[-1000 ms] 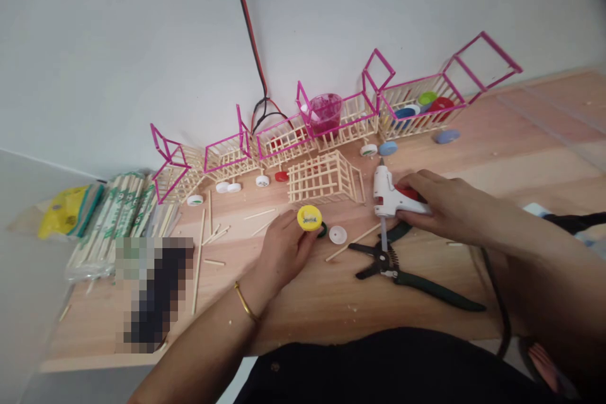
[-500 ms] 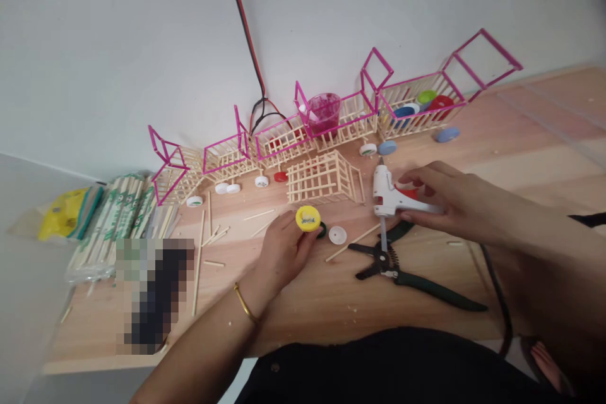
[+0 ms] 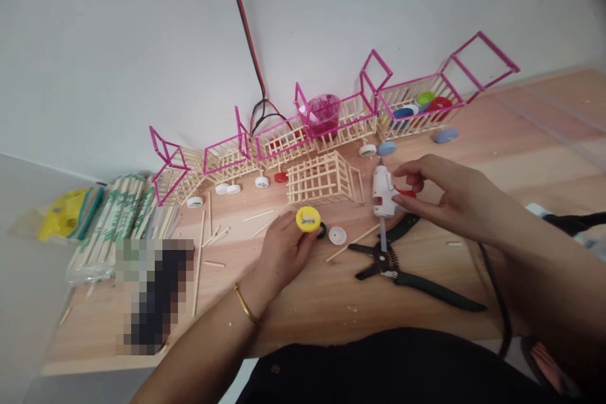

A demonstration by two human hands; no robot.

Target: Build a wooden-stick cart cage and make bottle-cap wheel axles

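Observation:
My left hand (image 3: pixel 284 252) pinches a yellow cap (image 3: pixel 308 219) with print on its top. A dark green cap (image 3: pixel 322 230) and a white disc (image 3: pixel 338 235) lie just to its right. My right hand (image 3: pixel 440 192) is at the white glue gun (image 3: pixel 382 192), thumb and fingers around its red trigger; the gun's handle is hidden. A glue stick (image 3: pixel 383 240) sticks out of the gun's back, above green-handled pliers (image 3: pixel 386 262). Beyond my left hand, a small cage of wooden sticks (image 3: pixel 317 180) lies on the table.
Stick carts with magenta rims (image 3: pixel 227 154) stand along the wall, one bearing a magenta cup (image 3: pixel 324 115). Bottle caps (image 3: pixel 387 148) lie before them. Packs of sticks (image 3: pixel 113 221), a yellow bag (image 3: pixel 66 211) and a blurred-out dark object (image 3: pixel 158 297) are at left; loose sticks (image 3: pixel 199 265) lie nearby.
My right hand has shifted and turned slightly at the glue gun, its fingers now nearer the trigger. My left hand and the yellow cap have hardly moved.

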